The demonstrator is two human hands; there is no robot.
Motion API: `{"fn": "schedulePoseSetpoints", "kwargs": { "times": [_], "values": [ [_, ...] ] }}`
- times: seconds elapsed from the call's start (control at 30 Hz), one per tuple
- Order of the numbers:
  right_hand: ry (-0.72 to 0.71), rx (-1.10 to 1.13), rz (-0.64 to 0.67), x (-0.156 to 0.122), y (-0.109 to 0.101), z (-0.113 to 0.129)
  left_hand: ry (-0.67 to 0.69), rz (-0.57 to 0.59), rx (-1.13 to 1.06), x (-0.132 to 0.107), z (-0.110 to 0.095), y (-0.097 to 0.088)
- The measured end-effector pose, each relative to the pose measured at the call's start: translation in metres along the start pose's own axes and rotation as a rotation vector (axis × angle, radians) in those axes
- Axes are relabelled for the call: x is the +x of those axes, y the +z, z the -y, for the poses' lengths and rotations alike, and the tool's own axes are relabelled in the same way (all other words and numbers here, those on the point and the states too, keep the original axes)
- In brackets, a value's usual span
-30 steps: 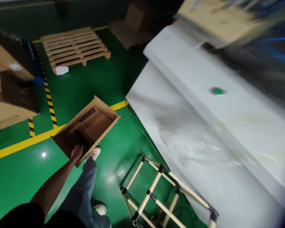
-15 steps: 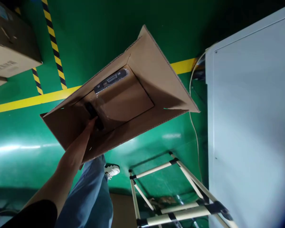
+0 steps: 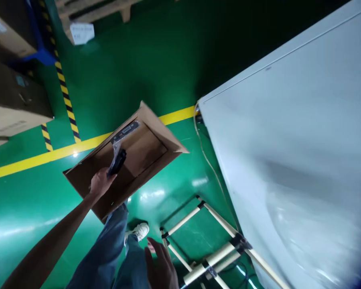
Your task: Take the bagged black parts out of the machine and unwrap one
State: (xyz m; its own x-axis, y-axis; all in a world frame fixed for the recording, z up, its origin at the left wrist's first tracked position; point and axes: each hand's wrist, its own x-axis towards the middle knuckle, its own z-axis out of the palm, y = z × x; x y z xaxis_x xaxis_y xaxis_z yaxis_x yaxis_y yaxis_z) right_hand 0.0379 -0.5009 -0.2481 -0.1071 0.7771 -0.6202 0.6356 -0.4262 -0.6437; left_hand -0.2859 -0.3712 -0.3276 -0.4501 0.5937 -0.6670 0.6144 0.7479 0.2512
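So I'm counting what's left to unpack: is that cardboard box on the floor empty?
Not empty. The open cardboard box holds one dark bagged part against its far wall, and the left hand grips another dark bagged part above it.

The right hand (image 3: 161, 265) is cut off by the bottom edge; the grey panel (image 3: 289, 160) blurs toward its lower right.

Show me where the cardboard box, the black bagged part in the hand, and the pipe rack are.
cardboard box (image 3: 152, 150): head view, on its brown inner floor.
black bagged part (image 3: 118, 161): head view, on its dark middle, above the left hand (image 3: 100, 184).
pipe rack (image 3: 185, 218): head view, on a cream tube.
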Motion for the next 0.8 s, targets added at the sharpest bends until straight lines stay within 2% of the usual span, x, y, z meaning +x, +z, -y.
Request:
{"fn": "schedulePoseSetpoints", "kwargs": {
  "times": [0.07, 0.1, 0.2, 0.3, 0.4, 0.47, 0.53, 0.67, 0.73, 0.8],
  "values": [
    [-0.018, 0.154, 0.038, 0.018, 0.005, 0.035, 0.166, -0.001, 0.051, -0.042, -0.023, -0.026],
    [0.006, 0.257, 0.014, 0.025, 0.005, 0.052, 0.264, 0.003, 0.083, -0.063, -0.032, -0.036],
    [0.055, 0.652, -0.074, 0.034, -0.002, 0.099, 0.676, -0.029, 0.300, -0.117, -0.055, -0.051],
    [-0.065, 0.879, -0.155, 0.027, -0.031, 0.130, 0.955, -0.038, 0.422, -0.150, -0.080, -0.055],
    [-0.185, 1.107, -0.218, 0.005, -0.075, 0.144, 1.187, -0.060, 0.507, -0.174, -0.118, -0.057],
    [-0.207, 1.199, -0.273, -0.013, -0.103, 0.141, 1.304, -0.109, 0.535, -0.193, -0.149, -0.056],
    [-0.192, 1.252, -0.377, -0.027, -0.128, 0.130, 1.370, -0.093, 0.539, -0.215, -0.184, -0.052],
    [-0.158, 1.296, -0.649, -0.041, -0.177, 0.091, 1.394, 0.158, 0.480, -0.265, -0.272, -0.048],
    [-0.196, 1.257, -0.703, -0.047, -0.210, 0.072, 1.414, 0.275, 0.424, -0.295, -0.326, -0.051],
    [-0.246, 1.185, -0.715, -0.059, -0.245, 0.054, 1.434, 0.339, 0.406, -0.327, -0.384, -0.057]
  ]
}}
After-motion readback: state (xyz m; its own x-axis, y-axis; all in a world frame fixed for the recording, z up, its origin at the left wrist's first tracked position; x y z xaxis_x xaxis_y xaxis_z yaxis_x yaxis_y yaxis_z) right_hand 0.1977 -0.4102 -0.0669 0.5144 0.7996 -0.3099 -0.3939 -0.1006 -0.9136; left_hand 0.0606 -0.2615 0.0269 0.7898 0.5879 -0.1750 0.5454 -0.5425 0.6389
